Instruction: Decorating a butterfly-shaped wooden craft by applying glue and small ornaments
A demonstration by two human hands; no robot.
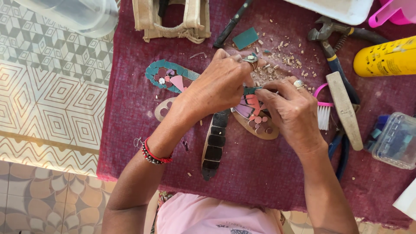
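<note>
Mosaic dragonfly [215, 143] at centre of maroon cloth [268, 173] | body, 10 o'clock wing tiled; 8 o'clock wing [162, 108] bare, we judge half done | left hand [219, 86], right hand [291, 113] pinch small tile at 3 o'clock wing [256, 123] | nippers [331, 43] at 1 o'clock.

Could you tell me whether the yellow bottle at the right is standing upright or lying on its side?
On its side: the yellow bottle lies lengthwise across the maroon cloth, its long flank facing up.
</note>
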